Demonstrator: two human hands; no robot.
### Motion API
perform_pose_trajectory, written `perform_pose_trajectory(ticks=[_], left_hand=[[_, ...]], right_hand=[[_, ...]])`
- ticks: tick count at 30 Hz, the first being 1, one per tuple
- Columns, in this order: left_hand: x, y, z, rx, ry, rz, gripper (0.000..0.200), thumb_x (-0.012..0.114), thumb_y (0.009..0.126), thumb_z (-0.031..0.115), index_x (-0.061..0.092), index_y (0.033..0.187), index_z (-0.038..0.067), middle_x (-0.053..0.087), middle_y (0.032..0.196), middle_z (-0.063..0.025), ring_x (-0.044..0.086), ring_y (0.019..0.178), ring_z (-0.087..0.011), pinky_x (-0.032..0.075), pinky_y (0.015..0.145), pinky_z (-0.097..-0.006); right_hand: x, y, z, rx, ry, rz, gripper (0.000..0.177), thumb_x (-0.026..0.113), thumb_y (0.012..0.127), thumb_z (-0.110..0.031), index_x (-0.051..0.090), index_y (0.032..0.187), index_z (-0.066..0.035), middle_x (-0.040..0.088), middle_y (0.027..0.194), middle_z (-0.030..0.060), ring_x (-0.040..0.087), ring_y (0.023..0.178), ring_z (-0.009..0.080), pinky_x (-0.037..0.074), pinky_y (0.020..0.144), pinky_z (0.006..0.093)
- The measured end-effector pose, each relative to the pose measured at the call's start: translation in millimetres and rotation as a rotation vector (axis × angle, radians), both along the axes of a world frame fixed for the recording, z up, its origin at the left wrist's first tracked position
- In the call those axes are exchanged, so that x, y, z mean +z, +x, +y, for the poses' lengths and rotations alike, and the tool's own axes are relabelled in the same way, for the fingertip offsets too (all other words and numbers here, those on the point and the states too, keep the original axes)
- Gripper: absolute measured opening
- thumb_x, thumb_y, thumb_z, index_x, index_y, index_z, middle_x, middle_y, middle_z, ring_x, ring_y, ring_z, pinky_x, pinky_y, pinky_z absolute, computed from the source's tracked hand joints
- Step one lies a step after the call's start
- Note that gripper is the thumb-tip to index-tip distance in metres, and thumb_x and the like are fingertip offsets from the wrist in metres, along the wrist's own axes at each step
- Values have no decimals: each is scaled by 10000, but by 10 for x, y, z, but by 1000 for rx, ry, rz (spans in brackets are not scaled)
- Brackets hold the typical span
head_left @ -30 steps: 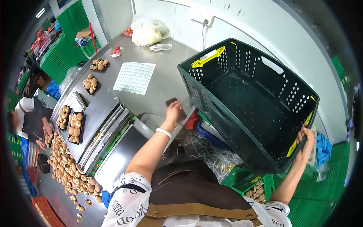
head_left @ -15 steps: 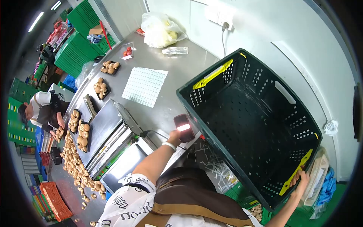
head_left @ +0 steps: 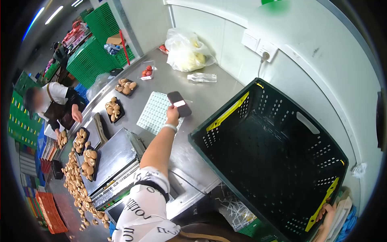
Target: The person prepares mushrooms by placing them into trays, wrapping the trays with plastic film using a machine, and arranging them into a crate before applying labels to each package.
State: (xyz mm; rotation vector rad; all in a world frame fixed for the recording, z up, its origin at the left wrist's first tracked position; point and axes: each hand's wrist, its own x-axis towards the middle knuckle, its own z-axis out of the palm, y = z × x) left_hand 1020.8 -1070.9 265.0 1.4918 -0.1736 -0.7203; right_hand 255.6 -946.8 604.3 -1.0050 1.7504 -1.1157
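Steel tabletop lies partly hidden behind a crate the right hand grips; the left hand clutches a phone.

Layout from where I stand: phone in the left hand, overlapping the right edge of the sheet on the table; bottle behind, bag behind that. Right: crate, right hand at its near end. Left: machine, loose mushrooms along its left side.
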Motion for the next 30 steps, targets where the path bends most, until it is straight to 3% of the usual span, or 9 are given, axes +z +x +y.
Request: perform_pose_trajectory(ticks=[3,5,7,16,21,24,25,28,30], left_hand=[[302,178,-33,-108,132,-52,514,493,954,159,317,1426,60,548,1178,-118,586,967,-229,495,793,-357],[686,120,137,-99,110,-66,506,526,949,216,356,1395,46,543,1183,-121,578,993,-240,482,818,-334],[1096,-85,540,-164,-237,160,422,530,970,277,447,1296,24,549,1170,-94,578,996,-225,484,830,-333],[2008,-912,3260,15,-56,-220,212,499,994,210,580,1061,26,658,951,-59,606,748,-112,492,719,-259],[2508,-656,4664,70,22,-329,176,545,967,136,615,1036,-9,664,900,-62,582,764,-103,474,725,-250],[2547,-209,5209,208,213,-700,190,557,954,132,619,1074,-2,664,930,-80,597,846,-153,473,786,-291],[2488,-38,5364,291,264,-786,201,559,951,135,620,1088,1,663,941,-87,599,866,-170,472,811,-306],[2286,610,5887,421,284,-809,323,562,954,204,571,1206,2,603,1135,-102,576,974,-175,454,872,-298],[2155,944,5997,424,418,-890,388,581,936,240,548,1238,0,559,1238,-156,552,1090,-254,421,955,-352]], right_hand=[[72,387,-131,9,29,46,314,515,738,-130,451,1032,-40,358,527,13,343,299,133,314,251,266],[39,489,-182,20,46,33,274,513,746,-127,467,1002,-43,365,528,17,349,304,136,309,259,258],[60,514,-132,79,45,23,256,511,758,-126,471,998,-46,368,528,17,342,304,136,307,259,259],[-100,1219,-62,233,129,-96,273,495,817,-100,450,1084,-63,372,558,20,372,360,135,338,313,271],[675,1574,445,303,140,-74,255,498,854,-120,480,1100,-54,404,587,6,399,418,124,369,383,273],[492,1422,295,304,85,54,249,510,864,-138,488,1093,-43,444,590,14,419,416,115,356,371,260],[493,1267,183,344,153,339,297,517,883,-151,502,1143,-10,548,691,94,567,557,212,476,511,321],[718,1817,653,268,-510,1602,453,565,909,-124,452,1327,8,527,1244,221,497,1168,375,375,1004,435],[865,2492,829,381,-717,1327,441,578,906,-83,460,1323,-5,508,1274,181,504,1157,341,389,986,405]])
